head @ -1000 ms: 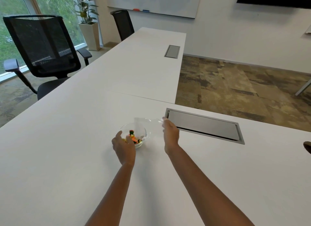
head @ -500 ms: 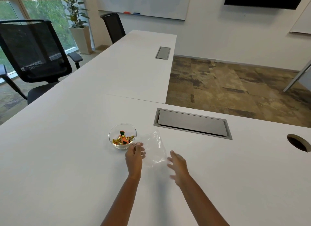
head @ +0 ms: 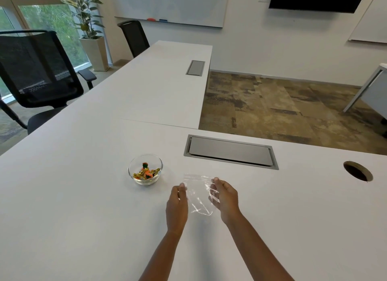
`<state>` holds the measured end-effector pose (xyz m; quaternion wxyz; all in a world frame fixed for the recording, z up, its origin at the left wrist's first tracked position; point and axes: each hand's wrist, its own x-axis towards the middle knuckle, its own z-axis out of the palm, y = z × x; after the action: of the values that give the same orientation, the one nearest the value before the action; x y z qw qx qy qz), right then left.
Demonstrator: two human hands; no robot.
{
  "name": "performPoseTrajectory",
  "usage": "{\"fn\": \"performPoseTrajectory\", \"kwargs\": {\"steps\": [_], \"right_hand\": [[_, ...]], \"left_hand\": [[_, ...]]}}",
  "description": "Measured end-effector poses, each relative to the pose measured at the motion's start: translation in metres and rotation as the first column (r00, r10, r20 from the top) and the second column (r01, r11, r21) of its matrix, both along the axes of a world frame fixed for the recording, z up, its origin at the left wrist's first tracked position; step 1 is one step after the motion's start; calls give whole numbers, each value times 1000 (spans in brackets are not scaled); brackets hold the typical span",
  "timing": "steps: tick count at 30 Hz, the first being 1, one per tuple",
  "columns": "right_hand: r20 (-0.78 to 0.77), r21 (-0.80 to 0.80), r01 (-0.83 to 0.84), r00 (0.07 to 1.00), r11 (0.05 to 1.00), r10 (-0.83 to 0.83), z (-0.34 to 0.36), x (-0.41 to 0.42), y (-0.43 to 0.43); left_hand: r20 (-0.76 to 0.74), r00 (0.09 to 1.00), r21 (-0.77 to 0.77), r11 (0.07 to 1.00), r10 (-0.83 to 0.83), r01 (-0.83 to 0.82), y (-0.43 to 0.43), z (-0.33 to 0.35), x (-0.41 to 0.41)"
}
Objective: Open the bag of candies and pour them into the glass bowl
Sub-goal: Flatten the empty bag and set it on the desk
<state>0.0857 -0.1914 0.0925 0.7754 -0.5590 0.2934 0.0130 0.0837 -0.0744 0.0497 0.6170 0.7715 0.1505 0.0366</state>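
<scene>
A small glass bowl point(head: 136, 165) stands on the white table point(head: 73, 197) and holds several wrapped candies point(head: 146, 172) in gold, orange and green. To its right an empty clear plastic bag point(head: 199, 193) is held between both hands just above the table. My left hand point(head: 177, 205) pinches the bag's left edge. My right hand point(head: 225, 197) grips its right edge, fingers partly behind the plastic.
A grey cable hatch point(head: 230, 152) is set into the table behind the bag, and a round cable hole point(head: 358, 171) lies far right. A second white table point(head: 159, 81) extends ahead. A black mesh chair point(head: 35, 71) stands at the left.
The bag came away from over the bowl and moved to its right. Both hands drew back toward me and now grip the bag's two sides. The view shifted left.
</scene>
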Motion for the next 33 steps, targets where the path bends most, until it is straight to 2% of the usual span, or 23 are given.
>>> {"fn": "performPoseTrajectory", "kwargs": {"steps": [3,8,11,14,16,20,23,29,33], "right_hand": [[4,21,68,998,997,-68,0,-1,2],[33,-97,139,990,986,-136,-6,2,2],[34,-162,125,992,979,-121,-12,2,5],[-6,-157,36,999,987,-38,-17,3,14],[-55,-130,-81,996,988,75,-20,2,23],[-170,-106,-358,926,928,338,-30,-2,41],[-180,-100,-433,894,896,411,-44,-6,56],[-166,-322,-455,890,830,424,-66,-8,84],[-210,-489,-518,851,702,481,-75,-9,97]], "left_hand": [[-12,1000,84,996,-10,11,-8,-6,-15],[75,997,177,984,-8,-5,-10,-11,-25],[55,999,189,982,0,-11,-2,-14,-24],[12,1000,229,973,15,-17,11,-15,-22],[2,999,259,965,33,-32,20,-16,-20],[-27,992,282,953,119,-107,45,-21,-15],[-56,984,323,935,171,-144,62,-27,-11],[-172,955,389,907,242,-160,90,-41,-10],[-245,933,479,870,262,-118,101,-50,-10]]}}
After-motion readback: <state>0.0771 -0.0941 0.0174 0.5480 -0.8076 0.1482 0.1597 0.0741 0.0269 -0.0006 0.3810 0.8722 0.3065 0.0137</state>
